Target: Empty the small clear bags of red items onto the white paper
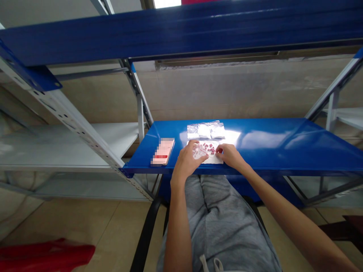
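Note:
My left hand rests over the left part of a white sheet, with thumb and forefinger spread apart. A thin red cord runs between those two fingertips; whether they press on it is too small to see. Small red and pink beads lie scattered on the sheet, some under the left palm. At the sheet's right edge my right hand has its thumb and forefinger pinched together beside the beads. What is in that pinch is too small to make out.
Several silvery-clear plastic bags lie behind the sheet on the blue shelf. A phone with a pink screen is to the left. A blue beam crosses overhead, and a grey upright stands left.

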The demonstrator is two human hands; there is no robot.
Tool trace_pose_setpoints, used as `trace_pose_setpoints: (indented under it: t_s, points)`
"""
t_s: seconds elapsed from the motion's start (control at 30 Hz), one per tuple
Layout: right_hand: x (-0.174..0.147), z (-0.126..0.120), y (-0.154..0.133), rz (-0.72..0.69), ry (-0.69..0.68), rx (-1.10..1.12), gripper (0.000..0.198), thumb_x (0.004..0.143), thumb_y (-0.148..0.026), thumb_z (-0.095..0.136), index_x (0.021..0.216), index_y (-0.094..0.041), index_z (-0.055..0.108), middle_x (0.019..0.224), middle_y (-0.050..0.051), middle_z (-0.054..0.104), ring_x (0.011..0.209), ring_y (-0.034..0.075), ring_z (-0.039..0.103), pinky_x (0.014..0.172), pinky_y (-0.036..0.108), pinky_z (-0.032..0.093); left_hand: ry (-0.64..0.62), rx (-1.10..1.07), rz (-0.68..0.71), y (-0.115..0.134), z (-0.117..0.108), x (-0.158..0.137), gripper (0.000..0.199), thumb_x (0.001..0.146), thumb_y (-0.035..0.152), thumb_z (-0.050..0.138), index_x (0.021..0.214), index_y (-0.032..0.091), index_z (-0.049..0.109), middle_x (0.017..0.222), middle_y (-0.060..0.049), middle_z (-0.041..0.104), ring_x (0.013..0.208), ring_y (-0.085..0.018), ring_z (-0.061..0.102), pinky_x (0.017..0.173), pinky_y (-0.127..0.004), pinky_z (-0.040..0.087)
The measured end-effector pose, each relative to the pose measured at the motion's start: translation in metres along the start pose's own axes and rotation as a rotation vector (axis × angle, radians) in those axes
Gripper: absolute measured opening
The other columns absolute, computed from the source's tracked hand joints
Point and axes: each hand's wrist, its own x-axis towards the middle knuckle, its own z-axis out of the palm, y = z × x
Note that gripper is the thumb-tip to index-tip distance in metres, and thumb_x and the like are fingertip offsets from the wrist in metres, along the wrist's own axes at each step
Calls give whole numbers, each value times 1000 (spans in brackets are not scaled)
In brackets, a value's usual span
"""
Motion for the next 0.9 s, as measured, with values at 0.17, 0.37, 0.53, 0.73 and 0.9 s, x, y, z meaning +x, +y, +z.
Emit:
trace_pose_setpoints:
  t_s: [0.17,0.37,0.53,0.73,0.9]
  points:
    - [0,2,0,-22,25,37,15,83,-17,62,84,-18,77,84,9,75,79,21,65,71,28,44,-4,-14,33,0,-1,1,51,78,32,83,122,25,59,120,-8,72,116,-27,67,100,-44,53]
    - [0,-24,-4,-48,136,238,15,83,-24,62,78,-17,75,72,5,71,64,17,56,64,28,39,-13,8,29,-3,2,2,63,77,33,84,135,26,59,132,-10,68,124,-30,64,108,-48,49]
    - [-7,-55,-24,-113,123,583,24,88,-39,64,84,-18,74,76,4,72,69,17,59,67,29,44,-53,-54,83,0,7,4,63,76,37,85,134,24,63,135,-10,68,125,-30,63,110,-47,48]
    - [-15,-59,-47,-218,47,636,25,90,-39,63,89,-20,78,86,4,75,76,18,62,72,30,47,-81,-197,111,8,16,5,66,75,35,86,135,23,62,133,-9,69,122,-28,65,107,-43,51]
    - [-16,-61,-48,-219,33,604,29,92,-42,58,88,-21,79,85,4,75,77,19,62,70,30,45,-65,-218,129,9,19,5,67,75,37,87,135,22,62,133,-10,69,121,-27,66,105,-43,52]
